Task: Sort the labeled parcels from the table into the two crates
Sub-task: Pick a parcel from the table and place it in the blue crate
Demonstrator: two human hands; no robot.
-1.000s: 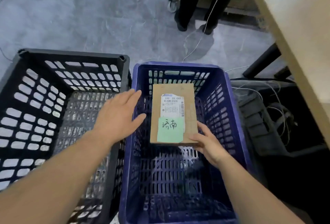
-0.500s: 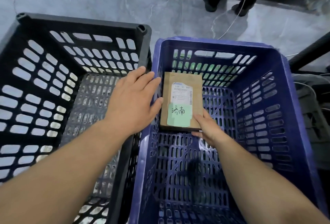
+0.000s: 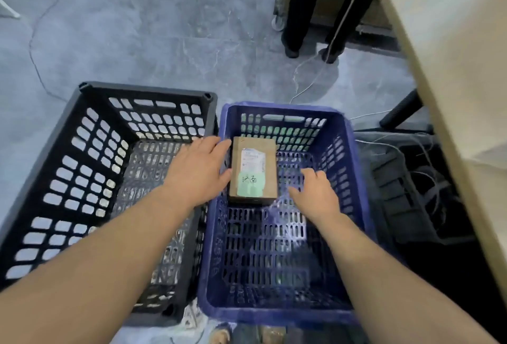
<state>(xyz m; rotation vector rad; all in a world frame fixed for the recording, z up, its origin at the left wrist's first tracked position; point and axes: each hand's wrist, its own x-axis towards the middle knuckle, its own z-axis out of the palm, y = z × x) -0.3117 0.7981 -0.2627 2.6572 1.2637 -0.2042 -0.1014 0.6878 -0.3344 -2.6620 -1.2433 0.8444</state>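
Head view: parcel [image 3: 253, 171] lies flat on the floor of the blue crate [image 3: 277, 106], toward its far-left corner, between both hands. Left hand [image 3: 196, 171] has straight fingers and holds nothing; thumb by parcel's left edge, contact unclear. Right hand [image 3: 315, 195] relaxed, empty, just right of parcel. Black crate [image 3: 145, 91] adjoins on the left.

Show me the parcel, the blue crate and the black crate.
parcel [image 3: 253, 161], head view, white label on top.
blue crate [image 3: 343, 157], head view, right wall.
black crate [image 3: 142, 91], head view, far rim.

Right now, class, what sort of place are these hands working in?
Probably a parcel-sorting area or warehouse: a labeled cardboard parcel lies in a blue crate beside a black crate, on a bare grey floor.
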